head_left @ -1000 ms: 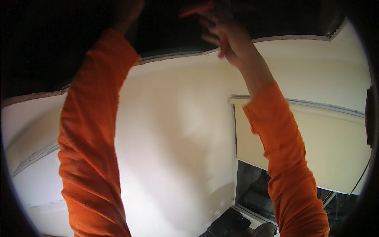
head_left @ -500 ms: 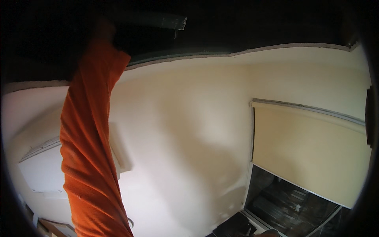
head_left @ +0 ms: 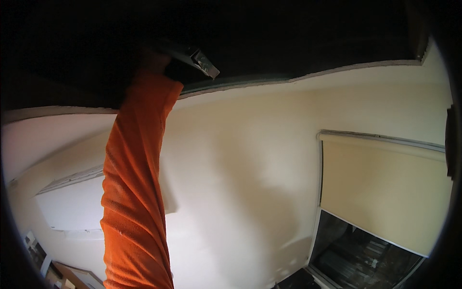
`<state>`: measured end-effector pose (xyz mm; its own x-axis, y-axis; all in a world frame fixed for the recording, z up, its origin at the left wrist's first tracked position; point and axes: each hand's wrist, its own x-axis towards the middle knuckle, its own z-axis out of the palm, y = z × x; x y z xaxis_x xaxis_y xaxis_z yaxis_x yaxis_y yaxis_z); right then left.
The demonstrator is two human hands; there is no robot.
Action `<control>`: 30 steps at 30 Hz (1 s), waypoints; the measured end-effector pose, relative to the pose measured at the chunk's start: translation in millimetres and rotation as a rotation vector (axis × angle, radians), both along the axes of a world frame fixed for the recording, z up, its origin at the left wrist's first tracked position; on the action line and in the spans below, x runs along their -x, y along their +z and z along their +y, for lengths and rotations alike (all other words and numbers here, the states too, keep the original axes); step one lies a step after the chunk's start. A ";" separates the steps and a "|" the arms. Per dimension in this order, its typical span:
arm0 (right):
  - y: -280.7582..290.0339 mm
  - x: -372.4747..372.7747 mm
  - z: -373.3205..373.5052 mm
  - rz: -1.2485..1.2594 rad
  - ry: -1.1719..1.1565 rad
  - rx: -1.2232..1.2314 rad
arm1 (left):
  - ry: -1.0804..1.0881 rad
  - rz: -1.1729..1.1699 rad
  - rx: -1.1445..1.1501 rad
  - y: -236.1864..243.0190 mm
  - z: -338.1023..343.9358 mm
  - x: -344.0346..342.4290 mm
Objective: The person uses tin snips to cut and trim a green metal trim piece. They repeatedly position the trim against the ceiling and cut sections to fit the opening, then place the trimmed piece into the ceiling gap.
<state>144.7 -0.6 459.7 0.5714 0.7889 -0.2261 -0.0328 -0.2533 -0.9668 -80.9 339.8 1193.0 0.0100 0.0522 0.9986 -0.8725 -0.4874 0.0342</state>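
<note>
My left arm, in an orange sleeve [head_left: 134, 183], reaches up into a dark opening [head_left: 298, 38] above the wall. Deep shadow mostly hides my left hand [head_left: 155, 60]. It appears closed on a metal channel [head_left: 204, 64], a grey bar whose bright cut end points right and down. The bar is tilted and its far part disappears into the dark. I cannot see my right hand.
A rough cut edge [head_left: 356, 66] borders the opening. Below it stands a cream wall [head_left: 226, 168]. A white air conditioner [head_left: 72, 204] is mounted at left. A cream roller blind [head_left: 380, 188] half covers a window [head_left: 365, 253] at right.
My left arm appears further right in the view. The metal channel has turned, its cut end now lower and pointing downward. The wall and window have shifted slightly right and down.
</note>
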 end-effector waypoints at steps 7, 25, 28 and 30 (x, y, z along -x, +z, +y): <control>-34.7 4.3 -15.4 0.004 0.009 0.086 | -0.303 0.204 -0.097 -18.1 -10.1 -7.8; -97.1 35.0 -93.7 -0.025 -0.071 0.172 | -0.083 0.827 0.167 -378.3 -129.9 -54.5; -32.6 33.2 -96.0 -0.684 -0.086 0.003 | -0.139 0.952 0.293 -466.8 -123.1 -32.7; -11.7 24.0 -89.4 -0.697 -0.171 -0.154 | -0.148 1.011 0.371 -506.7 -128.5 -24.6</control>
<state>120.7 -90.0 448.0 0.6602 0.6692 0.3411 0.5761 -0.1598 -0.8016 -56.4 211.3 686.3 0.8497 0.2795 0.4471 -0.4073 -0.1907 0.8932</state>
